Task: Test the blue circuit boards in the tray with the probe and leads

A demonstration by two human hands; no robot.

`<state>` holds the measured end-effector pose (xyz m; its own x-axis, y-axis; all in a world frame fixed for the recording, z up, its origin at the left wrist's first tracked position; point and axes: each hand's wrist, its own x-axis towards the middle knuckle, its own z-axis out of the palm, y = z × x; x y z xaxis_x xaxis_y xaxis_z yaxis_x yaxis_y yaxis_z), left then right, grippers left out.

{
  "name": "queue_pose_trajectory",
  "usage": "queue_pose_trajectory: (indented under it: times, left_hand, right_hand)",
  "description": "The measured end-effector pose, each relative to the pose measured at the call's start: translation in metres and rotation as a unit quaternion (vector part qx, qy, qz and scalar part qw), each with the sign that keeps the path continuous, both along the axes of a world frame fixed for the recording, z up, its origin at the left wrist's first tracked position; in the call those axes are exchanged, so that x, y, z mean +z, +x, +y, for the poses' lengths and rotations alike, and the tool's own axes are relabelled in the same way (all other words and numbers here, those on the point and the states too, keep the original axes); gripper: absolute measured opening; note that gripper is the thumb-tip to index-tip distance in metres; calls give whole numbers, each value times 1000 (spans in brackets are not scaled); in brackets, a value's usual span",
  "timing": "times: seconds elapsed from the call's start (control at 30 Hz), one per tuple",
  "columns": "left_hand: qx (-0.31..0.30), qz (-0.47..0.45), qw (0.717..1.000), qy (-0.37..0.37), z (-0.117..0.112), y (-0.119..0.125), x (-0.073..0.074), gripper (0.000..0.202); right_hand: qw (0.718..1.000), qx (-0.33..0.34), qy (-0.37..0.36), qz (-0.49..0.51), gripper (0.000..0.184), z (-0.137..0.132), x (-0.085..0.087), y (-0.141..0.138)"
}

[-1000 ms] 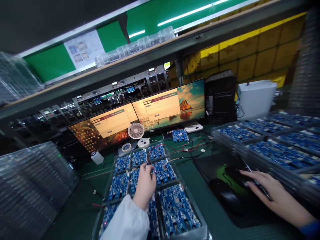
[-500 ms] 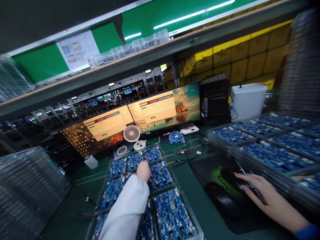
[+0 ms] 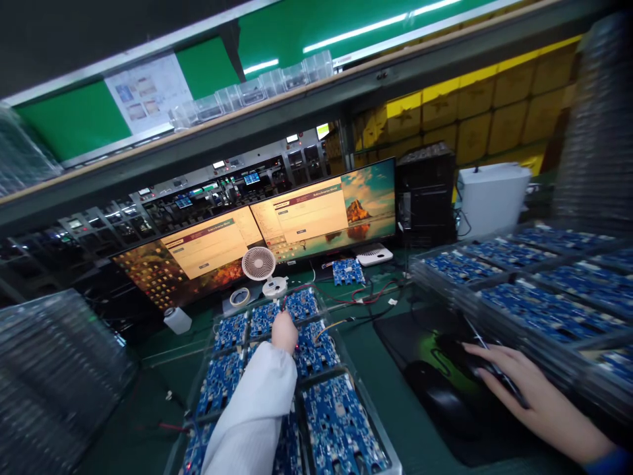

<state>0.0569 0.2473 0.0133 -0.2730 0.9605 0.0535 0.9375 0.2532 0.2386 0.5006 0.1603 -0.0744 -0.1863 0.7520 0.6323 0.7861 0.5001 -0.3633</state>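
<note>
A clear tray point(image 3: 346, 359) of blue circuit boards point(image 3: 341, 422) sits centre-left on the green surface point(image 3: 386, 389). The left hand point(image 3: 285, 332) reaches over its far boards; whether its fingers grip cannot be told. Further right, the right hand point(image 3: 519, 382) rests with loose fingers on a black mouse point(image 3: 457, 344).

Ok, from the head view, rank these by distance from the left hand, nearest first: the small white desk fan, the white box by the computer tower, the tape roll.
From the left hand:
1. Tape roll, just up and left of it.
2. Small white desk fan, behind it, before the monitors; close to the tape's distance.
3. White box, far right, beside the black tower.
</note>
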Motion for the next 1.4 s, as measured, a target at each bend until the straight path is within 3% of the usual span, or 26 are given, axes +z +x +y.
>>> queue_pose_trajectory:
  times: [0.47, 0.8, 0.93, 1.2, 1.4]
  left_hand:
    - [-5, -16, 999, 33, -7, 7, 7, 44]
    - [-151, -39, 987, -23, -32, 27, 9, 38]
    - [-183, -37, 981, -56, -37, 35, 8, 25]
    - [-154, -69, 983, -75, -36, 41, 5, 21]
    - [-127, -201, 970, -44, -47, 37, 27, 18]
  right_hand:
    - [1000, -5, -30, 9, 41, -1, 1, -2]
    - [999, -6, -41, 25, 42, -2, 6, -4]
    - [999, -2, -47, 27, 44, -3, 7, -4]
    - [1000, 9, -18, 19, 40, -1, 3, -2]
    - [999, 7, -28, 16, 39, -1, 5, -4]
